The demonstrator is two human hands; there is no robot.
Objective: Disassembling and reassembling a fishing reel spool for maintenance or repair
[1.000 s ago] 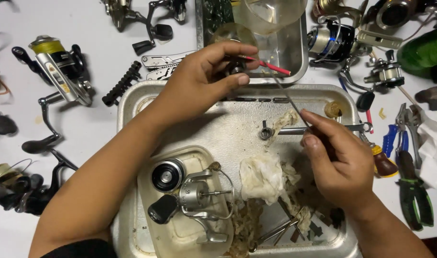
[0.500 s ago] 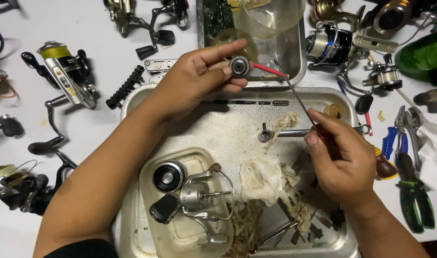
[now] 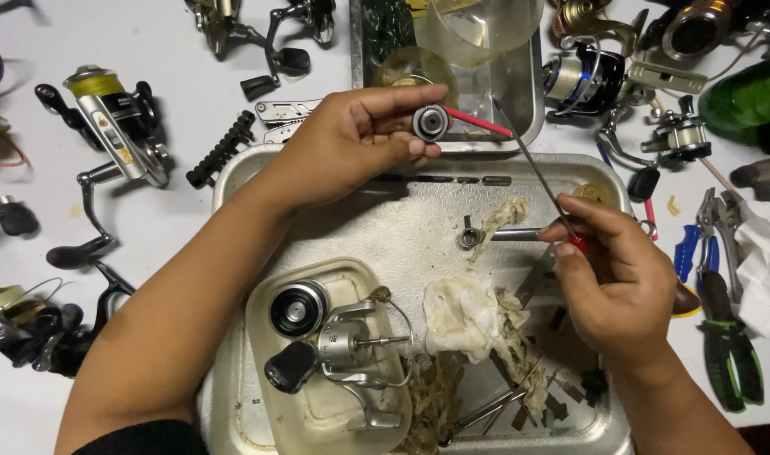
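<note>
— What's over the metal tray (image 3: 259, 181)?

— The left hand (image 3: 351, 143), above its far edge, pinches a small round black reel part (image 3: 430, 123) with a red strip (image 3: 476, 121) sticking out.

— And the right hand (image 3: 617, 282)?

— Over the tray's right side, closed round a thin metal pick (image 3: 532, 164), tip angled toward that part. A green package (image 3: 751, 97) lies on the desk (image 3: 166, 76), right of the tray.

Bright, even overhead light; soft shadows beneath the forearms on the dented silver metal tray (image 3: 259, 181), everything sharp

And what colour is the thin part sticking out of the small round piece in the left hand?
Red, seen in the head view.
</note>
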